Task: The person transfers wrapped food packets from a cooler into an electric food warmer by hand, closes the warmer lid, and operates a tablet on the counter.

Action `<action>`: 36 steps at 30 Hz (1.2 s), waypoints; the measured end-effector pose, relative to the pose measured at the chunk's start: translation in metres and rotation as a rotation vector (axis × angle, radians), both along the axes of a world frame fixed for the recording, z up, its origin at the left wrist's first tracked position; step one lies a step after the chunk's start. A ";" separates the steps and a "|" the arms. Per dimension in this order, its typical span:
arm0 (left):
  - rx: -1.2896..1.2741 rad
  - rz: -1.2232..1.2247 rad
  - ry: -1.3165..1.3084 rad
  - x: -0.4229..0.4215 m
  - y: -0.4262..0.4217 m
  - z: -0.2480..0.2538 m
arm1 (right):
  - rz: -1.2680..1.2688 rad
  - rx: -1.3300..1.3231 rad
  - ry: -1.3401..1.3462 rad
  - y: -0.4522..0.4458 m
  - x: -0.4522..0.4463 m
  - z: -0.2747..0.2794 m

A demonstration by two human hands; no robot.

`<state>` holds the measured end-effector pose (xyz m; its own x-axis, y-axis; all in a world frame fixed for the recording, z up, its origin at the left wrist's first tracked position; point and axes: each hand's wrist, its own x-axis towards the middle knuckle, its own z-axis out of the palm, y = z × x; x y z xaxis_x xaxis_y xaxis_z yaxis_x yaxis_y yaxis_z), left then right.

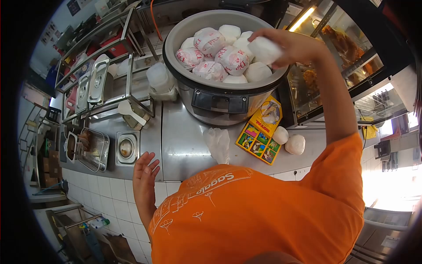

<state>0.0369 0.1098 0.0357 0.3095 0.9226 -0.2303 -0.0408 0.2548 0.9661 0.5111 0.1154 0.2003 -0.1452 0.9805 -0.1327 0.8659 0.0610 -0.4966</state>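
Note:
My right hand (294, 46) is closed around a white paper-wrapped rice bundle (264, 50) at the right rim of a large round cooker (176, 37). Inside the cooker lie several more wrapped rice bundles (234, 60), some with red "RICE" print and some plain white. Away from the counter's front edge, my left hand (146, 174) hangs with its fingers apart and nothing in it. Two white wrapped bundles (295, 144) rest on the steel counter (184, 136), beside a yellow printed box (262, 132).
Crumpled translucent plastic (217, 144) lies before the cooker. Stacked plastic tubs (160, 79) stand at its left. Farther left are a small metal pan (127, 149), a deep tray (97, 152) and a rack with lidded pans (98, 79). A lit glass food cabinet (321, 66) borders the right.

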 end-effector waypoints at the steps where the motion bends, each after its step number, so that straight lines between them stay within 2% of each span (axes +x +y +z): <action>1: 0.012 0.004 -0.005 0.000 0.000 0.000 | 0.101 -0.091 -0.127 0.015 0.011 -0.009; 3: 0.034 0.019 -0.007 -0.002 -0.001 0.000 | 0.302 -0.274 -0.381 0.037 0.022 -0.025; 6: 0.040 0.049 0.005 -0.004 -0.002 -0.001 | 0.191 -0.376 -0.331 0.041 0.020 -0.035; 9: 0.024 0.059 0.012 -0.005 -0.002 -0.003 | 0.063 -0.184 0.080 0.019 0.029 -0.030; 11: 0.031 0.058 0.004 -0.005 -0.003 -0.007 | -0.034 0.127 0.024 -0.021 0.026 -0.016; 13: -0.008 0.080 0.009 -0.002 -0.003 -0.008 | -0.303 -0.129 0.149 -0.072 0.028 -0.018; 16: -0.016 0.051 -0.005 -0.003 0.004 -0.012 | -0.512 -0.558 0.088 -0.117 0.011 -0.076; 17: -0.011 0.032 -0.016 -0.003 0.005 -0.014 | -0.320 -0.451 -0.040 -0.130 0.008 -0.117; 18: -0.019 0.023 -0.002 0.000 0.007 -0.013 | -0.407 -0.439 0.065 -0.152 0.017 -0.187; 19: -0.027 0.014 0.010 0.005 0.011 -0.012 | -0.415 -0.425 -0.150 -0.164 0.010 -0.228; 20: -0.033 0.006 0.022 0.010 0.013 -0.009 | -0.418 -0.407 -0.365 -0.174 0.003 -0.256; 23: 0.008 -0.094 -0.010 0.023 0.022 -0.002 | -0.533 -0.459 -0.331 -0.176 0.001 -0.304; 28: -0.004 -0.113 -0.044 0.035 0.024 0.005 | -0.501 -0.584 -0.186 -0.163 0.010 -0.277; 31: -0.040 -0.092 -0.040 0.032 0.023 0.006 | -0.460 -0.646 0.181 -0.158 0.032 -0.236; 33: -0.057 -0.066 -0.035 0.027 0.020 0.004 | -0.341 -0.550 0.267 -0.145 0.037 -0.168; 35: -0.059 -0.042 -0.042 0.022 0.022 0.001 | -0.152 -0.217 0.505 -0.137 0.044 -0.110; 36: -0.060 -0.036 -0.045 0.022 0.023 0.001 | -0.137 -0.125 0.742 -0.131 0.043 -0.091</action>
<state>0.0592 0.1326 0.0363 0.3533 0.8957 -0.2699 -0.0734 0.3141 0.9465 0.5543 -0.0158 0.1093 -0.1176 0.9803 -0.1588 0.2981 -0.1177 -0.9472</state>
